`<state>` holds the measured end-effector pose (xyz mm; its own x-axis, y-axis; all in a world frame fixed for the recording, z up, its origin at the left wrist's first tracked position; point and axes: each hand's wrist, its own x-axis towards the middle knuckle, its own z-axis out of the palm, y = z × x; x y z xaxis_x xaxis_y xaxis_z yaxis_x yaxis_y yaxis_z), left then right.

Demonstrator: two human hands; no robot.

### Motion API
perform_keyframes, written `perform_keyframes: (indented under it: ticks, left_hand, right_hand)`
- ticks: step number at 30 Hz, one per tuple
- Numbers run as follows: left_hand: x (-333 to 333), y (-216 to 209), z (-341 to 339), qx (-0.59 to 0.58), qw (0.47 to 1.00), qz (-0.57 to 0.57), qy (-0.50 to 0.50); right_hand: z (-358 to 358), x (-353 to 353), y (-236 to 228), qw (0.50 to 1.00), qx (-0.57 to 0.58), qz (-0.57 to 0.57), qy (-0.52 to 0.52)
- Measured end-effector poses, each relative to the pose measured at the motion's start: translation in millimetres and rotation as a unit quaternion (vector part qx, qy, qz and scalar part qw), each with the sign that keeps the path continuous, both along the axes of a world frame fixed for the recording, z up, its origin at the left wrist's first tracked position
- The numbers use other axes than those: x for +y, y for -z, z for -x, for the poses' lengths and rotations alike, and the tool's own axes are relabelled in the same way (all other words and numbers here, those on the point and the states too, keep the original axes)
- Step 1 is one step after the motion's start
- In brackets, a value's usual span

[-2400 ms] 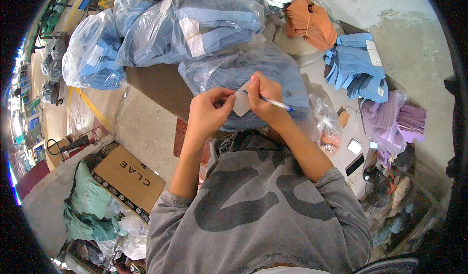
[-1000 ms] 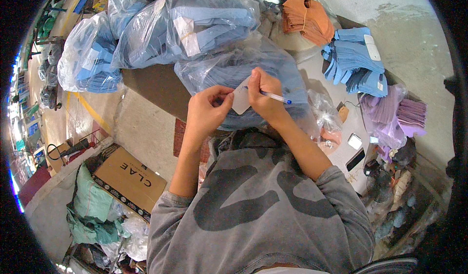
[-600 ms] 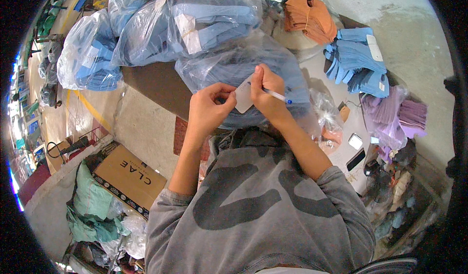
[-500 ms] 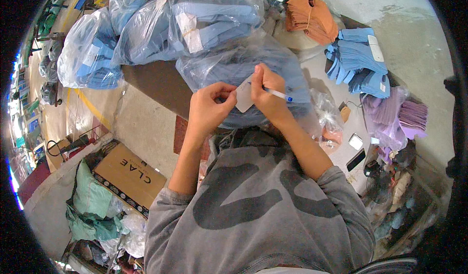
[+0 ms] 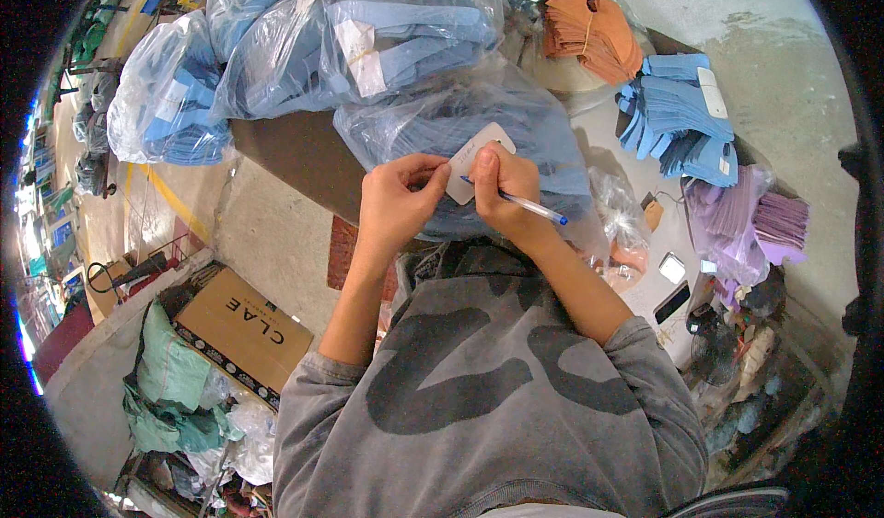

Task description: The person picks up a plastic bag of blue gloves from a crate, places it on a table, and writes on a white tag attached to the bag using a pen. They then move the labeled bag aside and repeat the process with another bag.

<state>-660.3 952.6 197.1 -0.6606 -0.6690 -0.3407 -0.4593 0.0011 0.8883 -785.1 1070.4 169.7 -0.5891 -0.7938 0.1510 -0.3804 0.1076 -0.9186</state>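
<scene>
Pinched at its left edge by my left hand (image 5: 401, 196) is a small white card tag (image 5: 468, 161) with a hole near its far corner and faint handwriting on it. My right hand (image 5: 506, 186) grips a blue-capped clear pen (image 5: 539, 209), its tip at the tag's face. Right under both hands lies a clear plastic bag (image 5: 414, 127) packed with blue cut fabric pieces. Behind it, another clear bag (image 5: 276, 58) of blue pieces has a white paper label (image 5: 359, 58) showing.
On the right are orange pieces (image 5: 589, 30), blue stacks (image 5: 677, 104), purple pieces (image 5: 781, 219) and a dark phone (image 5: 672, 303) on a pale tabletop (image 5: 686, 343). A cardboard box (image 5: 244, 329) and green sacking (image 5: 170, 371) lie at lower left.
My right hand has shifted down the tag, uncovering its far corner and handwriting. The pen has tilted, its capped end now lower and further right. My left hand keeps its pinch.
</scene>
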Motion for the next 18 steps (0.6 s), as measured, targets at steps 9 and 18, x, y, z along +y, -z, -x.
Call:
perform_keyframes:
  ticks: [9,18]
  left_hand:
    - [0,1,0,-0.008,1.0,-0.013,0.003]
    - [0,7,0,0.005,1.0,0.018,0.003]
  right_hand:
    - [0,-3,1,0.998,0.053,0.019,-0.02]
    - [1,-2,2,0.999,0.045,0.021,-0.02]
